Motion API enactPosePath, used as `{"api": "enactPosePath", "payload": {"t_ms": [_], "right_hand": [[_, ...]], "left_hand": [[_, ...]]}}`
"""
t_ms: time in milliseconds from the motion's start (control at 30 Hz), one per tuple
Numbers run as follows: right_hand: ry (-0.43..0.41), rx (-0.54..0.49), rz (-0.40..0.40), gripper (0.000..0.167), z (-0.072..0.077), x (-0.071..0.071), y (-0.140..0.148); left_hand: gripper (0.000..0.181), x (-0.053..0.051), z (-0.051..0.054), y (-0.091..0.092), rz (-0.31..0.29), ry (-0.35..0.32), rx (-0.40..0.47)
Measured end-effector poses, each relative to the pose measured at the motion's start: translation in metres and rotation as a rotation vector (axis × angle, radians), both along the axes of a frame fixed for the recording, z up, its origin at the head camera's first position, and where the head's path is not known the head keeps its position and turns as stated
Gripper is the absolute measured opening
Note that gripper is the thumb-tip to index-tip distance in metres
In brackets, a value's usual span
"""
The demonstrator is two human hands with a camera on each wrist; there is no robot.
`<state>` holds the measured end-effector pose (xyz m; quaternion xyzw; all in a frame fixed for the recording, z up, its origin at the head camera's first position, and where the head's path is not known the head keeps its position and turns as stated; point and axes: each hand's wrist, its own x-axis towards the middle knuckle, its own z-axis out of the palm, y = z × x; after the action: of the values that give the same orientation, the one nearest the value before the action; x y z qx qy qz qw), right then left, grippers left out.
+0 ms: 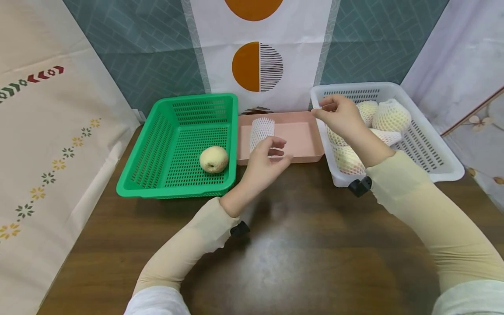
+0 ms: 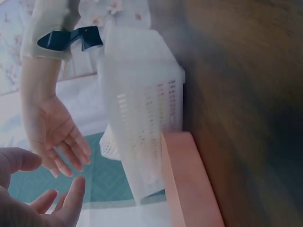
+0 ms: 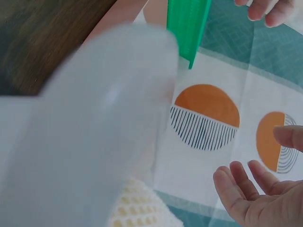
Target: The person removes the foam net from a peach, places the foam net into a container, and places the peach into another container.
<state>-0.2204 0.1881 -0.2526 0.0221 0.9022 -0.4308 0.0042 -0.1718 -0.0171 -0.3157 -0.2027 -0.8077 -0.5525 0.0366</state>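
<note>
My left hand (image 1: 267,159) and right hand (image 1: 340,116) are apart, holding nothing. 1 fruit (image 1: 214,160) lies bare in the near-right corner of the green basket (image 1: 177,192), 1 net (image 1: 262,128) in the tray (image 1: 297,133); netted fruits (image 1: 391,117) remain in the white basket (image 1: 428,151).

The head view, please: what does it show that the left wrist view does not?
Of the two, only the head view shows the green basket, the fruit in it and the net sleeve in the pink tray. Only the left wrist view shows the right hand's palm. Both show the left hand, right hand, white basket, tray and tabletop.
</note>
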Motion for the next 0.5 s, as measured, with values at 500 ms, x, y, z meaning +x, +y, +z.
{"api": "enactPosePath", "payload": {"t_ms": [500], "right_hand": [[0.014,0.028,-0.086,0.06,-0.011,0.005,0.027]], "left_hand": [[0.034,-0.005,-0.023,0.036,-0.085,-0.257,0.168]]}}
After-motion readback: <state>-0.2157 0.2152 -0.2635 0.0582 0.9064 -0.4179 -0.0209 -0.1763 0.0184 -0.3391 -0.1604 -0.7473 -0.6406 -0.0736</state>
